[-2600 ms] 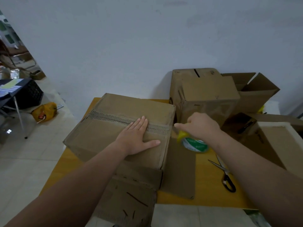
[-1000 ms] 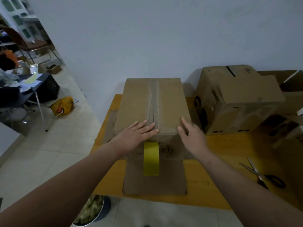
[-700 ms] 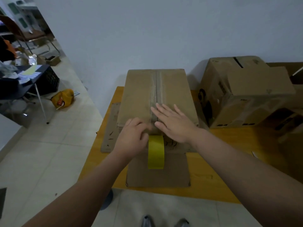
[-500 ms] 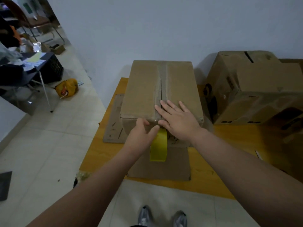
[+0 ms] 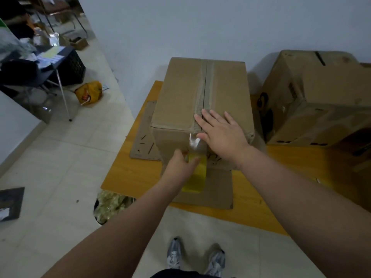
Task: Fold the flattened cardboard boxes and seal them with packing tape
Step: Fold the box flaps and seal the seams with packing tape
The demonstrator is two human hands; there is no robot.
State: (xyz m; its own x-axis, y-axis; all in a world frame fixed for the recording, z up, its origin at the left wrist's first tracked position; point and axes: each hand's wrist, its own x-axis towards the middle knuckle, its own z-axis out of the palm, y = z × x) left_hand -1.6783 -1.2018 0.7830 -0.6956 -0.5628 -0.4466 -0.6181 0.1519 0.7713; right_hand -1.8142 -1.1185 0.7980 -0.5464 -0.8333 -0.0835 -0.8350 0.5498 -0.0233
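A folded cardboard box (image 5: pixel 180 97) stands on the yellow table (image 5: pixel 128 173), its top flaps meeting in a centre seam. My right hand (image 5: pixel 220 131) lies flat on the top near the front edge, fingers straight, pressing beside the seam. My left hand (image 5: pixel 180 163) grips a yellow roll of packing tape (image 5: pixel 196 177) in front of the box's near face. A short shiny strip of clear tape (image 5: pixel 193 140) runs from the roll up to the front top edge at the seam.
A second folded box (image 5: pixel 321 97) stands at the right against the wall. Flat cardboard pieces (image 5: pixel 143 135) lie under and beside the box. A bin (image 5: pixel 108 205) sits under the table's near left corner. My shoes (image 5: pixel 194 257) are on the tiled floor.
My left hand took hold of the tape roll and pulled it down and away from the box, drawing out a strip. My right hand moved onto the seam and stays flat there.
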